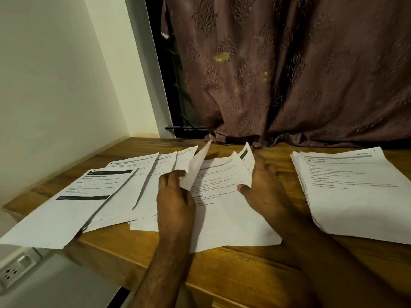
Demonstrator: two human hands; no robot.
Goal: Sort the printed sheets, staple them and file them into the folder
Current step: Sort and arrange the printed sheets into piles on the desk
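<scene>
Sorting is under way: a curled white printed sheet [195, 167] is pinched by the left hand [175, 196]; another sheet edge [245, 172] is seemingly pinched by the right hand [264, 185]. Next, placement onto the three-o'clock thick white stack [355, 192] is likely required.

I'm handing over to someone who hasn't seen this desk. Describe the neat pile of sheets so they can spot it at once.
Start at the wooden desk under the brown curtain and look to its right end. The neat stack lies there, apart from the right hand. Unlike the fanned loose sheets spread across the left and middle, its pages sit squared on top of one another and no hand touches it.
</scene>
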